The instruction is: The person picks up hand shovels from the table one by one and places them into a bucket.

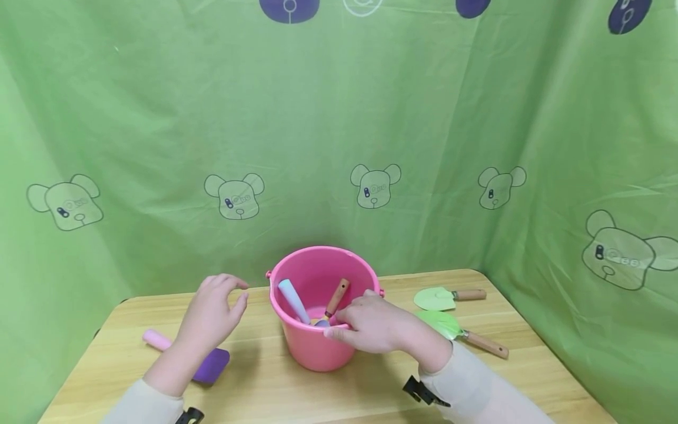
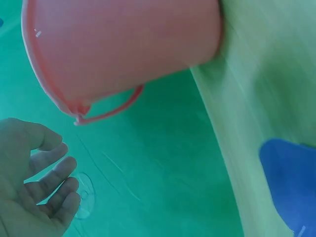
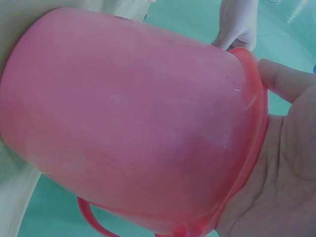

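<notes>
Right hand point(image 1: 378, 324) on a pink bucket point(image 1: 318, 350)

It grips the rim point(image 3: 260, 118), thumb outside, fingers inside with tips hidden. The left hand point(image 1: 209, 312), fingers loosely bent, holds nothing beside it. Best to keep the bucket upright on the table point(image 1: 275, 397) so the handles point(image 1: 293, 300) inside don't spill; green shovels point(image 1: 435, 299) lie right, a purple shovel point(image 1: 213, 366) left

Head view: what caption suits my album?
A right hand touches a pink bucket with handled tools inside; an empty left hand hovers alongside.
</notes>
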### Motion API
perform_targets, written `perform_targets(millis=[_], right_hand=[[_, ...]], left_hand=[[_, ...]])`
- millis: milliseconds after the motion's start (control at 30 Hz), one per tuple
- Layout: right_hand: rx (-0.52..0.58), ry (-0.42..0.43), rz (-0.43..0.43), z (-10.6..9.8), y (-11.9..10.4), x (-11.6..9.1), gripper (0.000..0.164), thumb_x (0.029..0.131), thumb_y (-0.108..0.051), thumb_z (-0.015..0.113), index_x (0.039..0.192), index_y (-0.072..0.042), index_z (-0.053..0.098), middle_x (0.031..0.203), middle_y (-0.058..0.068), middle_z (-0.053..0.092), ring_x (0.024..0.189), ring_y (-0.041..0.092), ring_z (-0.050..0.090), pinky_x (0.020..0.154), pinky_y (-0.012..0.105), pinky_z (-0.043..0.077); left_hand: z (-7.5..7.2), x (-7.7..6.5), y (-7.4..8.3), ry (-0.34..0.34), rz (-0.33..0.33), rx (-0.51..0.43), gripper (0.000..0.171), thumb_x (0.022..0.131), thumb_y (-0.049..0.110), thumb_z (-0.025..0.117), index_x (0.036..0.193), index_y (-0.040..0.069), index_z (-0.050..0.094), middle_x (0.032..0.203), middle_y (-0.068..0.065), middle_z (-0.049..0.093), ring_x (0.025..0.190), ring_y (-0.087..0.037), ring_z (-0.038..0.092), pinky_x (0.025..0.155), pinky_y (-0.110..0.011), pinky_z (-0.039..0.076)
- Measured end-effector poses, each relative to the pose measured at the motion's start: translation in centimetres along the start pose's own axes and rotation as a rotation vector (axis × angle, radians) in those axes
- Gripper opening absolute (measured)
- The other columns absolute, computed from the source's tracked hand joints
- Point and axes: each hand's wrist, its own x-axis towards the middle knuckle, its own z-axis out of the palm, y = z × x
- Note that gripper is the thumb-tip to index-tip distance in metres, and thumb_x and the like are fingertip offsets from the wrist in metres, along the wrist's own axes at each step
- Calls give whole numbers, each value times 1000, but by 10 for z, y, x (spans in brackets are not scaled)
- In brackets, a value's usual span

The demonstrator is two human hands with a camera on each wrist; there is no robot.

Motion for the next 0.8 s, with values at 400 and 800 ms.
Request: perform_targets(millis=[400,800], right_hand=[[-4,2,-3,1,0,-1,47,88,-66,32,86,-30,62,69,-17,50,81,6,51,82,35,30],[-13,14,-16,-1,-1,0,44,89,-64,34,83,-30,61,70,-18,50,83,7,52,82,35,30]], left_hand=[[0,-13,-33,-23,-77,31,20,85,20,61,100,7,65,108,-13,61,106,-35,49,89,-52,39],[-5,-32,-74,-59,-211,55,28,84,15,59,109,1,60,112,-22,58,106,-42,48,87,-58,37]])
